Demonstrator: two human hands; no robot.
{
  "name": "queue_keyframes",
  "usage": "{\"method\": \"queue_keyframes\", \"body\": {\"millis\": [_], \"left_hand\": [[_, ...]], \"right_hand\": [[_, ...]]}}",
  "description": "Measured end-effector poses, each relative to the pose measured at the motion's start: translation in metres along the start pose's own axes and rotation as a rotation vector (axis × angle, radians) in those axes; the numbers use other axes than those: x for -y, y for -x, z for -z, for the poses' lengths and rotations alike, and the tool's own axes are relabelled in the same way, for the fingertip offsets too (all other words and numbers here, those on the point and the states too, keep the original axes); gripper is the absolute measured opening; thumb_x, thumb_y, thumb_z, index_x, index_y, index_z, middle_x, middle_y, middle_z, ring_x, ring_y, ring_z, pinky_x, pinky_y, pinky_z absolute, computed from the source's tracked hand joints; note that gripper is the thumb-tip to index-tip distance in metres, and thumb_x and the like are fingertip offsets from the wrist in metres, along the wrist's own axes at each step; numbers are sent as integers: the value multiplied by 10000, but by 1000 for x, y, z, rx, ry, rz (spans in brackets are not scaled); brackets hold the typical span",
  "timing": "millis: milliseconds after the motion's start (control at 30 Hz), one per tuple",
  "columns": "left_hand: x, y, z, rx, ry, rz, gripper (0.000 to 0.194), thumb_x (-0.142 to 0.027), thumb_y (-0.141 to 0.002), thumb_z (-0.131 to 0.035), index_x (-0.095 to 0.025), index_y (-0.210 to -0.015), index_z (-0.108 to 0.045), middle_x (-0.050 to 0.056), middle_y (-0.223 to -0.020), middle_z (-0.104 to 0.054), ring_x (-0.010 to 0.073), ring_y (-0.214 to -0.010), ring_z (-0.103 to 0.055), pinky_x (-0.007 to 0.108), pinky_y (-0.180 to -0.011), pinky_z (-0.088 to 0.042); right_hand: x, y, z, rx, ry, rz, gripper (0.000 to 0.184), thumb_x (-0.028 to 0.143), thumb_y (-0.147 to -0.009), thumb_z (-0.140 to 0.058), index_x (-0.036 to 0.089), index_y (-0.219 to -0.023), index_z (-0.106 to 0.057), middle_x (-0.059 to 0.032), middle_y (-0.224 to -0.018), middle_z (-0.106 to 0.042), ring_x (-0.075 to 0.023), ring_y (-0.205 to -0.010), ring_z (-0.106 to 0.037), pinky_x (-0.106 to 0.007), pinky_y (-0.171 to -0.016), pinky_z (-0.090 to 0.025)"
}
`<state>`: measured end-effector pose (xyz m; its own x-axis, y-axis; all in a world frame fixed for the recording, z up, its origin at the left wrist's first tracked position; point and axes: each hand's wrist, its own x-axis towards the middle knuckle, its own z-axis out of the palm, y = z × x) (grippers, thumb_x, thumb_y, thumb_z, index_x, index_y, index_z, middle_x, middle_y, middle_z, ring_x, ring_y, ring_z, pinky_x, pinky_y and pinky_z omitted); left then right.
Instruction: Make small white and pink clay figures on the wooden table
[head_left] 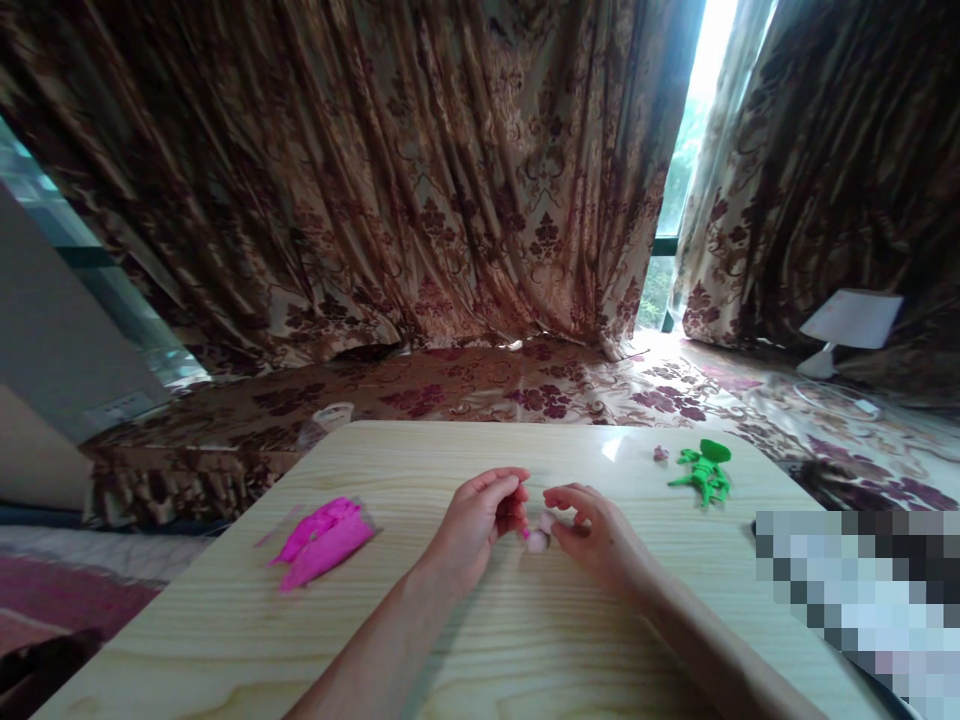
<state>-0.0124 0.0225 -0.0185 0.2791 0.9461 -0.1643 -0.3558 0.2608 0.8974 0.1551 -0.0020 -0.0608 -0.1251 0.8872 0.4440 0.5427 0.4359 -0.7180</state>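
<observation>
Above the middle of the table, my left hand (484, 520) has thumb and index finger pinched together; what sits between them, if anything, is too small to make out. A tiny bright pink bit (526, 535) shows just below its fingers. Against it is a small pale clay lump (538, 542) with rounded parts. My right hand (596, 530) curls around the lump's right side, thumb touching it, index finger arched above. On the left lies a crumpled bright pink mass (326, 540), apparently modelling clay or its wrapping. A green clay figure (705, 473) with several limbs lies at the far right.
The light wooden table (420, 455) has rounded far corners. A small pinkish lump (660, 454) lies beside the green figure. A clear plastic container (326, 420) stands behind the far left corner. Beyond are a patterned cloth ledge, curtains (450, 200) and a white lamp (851, 318).
</observation>
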Motion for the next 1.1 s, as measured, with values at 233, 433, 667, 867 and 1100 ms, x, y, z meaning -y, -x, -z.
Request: {"method": "queue_keyframes", "body": {"millis": [233, 433, 667, 867, 1100], "left_hand": [[-3, -1, 2, 54, 216, 150, 136, -97, -732, -530, -119, -836, -616, 30, -681, -615, 96, -557, -575, 219, -526, -481], [-1, 6, -5, 161, 276, 303, 162, -174, -774, -529, -91, -881, -618, 73, -792, -644, 110, -634, -606, 211, -544, -481], [4, 13, -13, 230, 183, 250, 220, -341, -756, -609, -124, -793, -625, 11, -649, -571, 66, -523, -536, 156, -441, -401], [3, 12, -12, 192, 112, 172, 167, -276, -734, -632, -121, -793, -648, 28, -745, -585, 64, -583, -527, 157, -474, -416], [5, 10, -10, 133, 28, 82, 174, -263, -705, -662, -107, -780, -653, 43, -748, -583, 68, -598, -514, 167, -516, -440]], "right_hand": [[3, -3, 4, -42, -24, -9, 239, 150, -757, -553, 207, -974, -634, -48, -866, -632, -169, -768, -583, -272, -635, -496], [28, -7, 16, -275, -120, 100, 239, 195, -813, -532, 224, -1043, -588, -58, -940, -607, -169, -795, -582, -304, -688, -507], [36, -2, 8, -197, -174, 128, 299, 153, -778, -568, 242, -1063, -591, -59, -977, -603, -179, -824, -581, -322, -728, -515], [33, -2, 12, -207, -247, 86, 250, 168, -828, -503, 222, -1055, -592, -65, -1003, -601, -178, -870, -589, -302, -765, -505], [24, -3, 12, -234, -288, 18, 175, 213, -842, -504, 216, -960, -634, -57, -887, -629, -178, -825, -598, -293, -724, -504]]}}
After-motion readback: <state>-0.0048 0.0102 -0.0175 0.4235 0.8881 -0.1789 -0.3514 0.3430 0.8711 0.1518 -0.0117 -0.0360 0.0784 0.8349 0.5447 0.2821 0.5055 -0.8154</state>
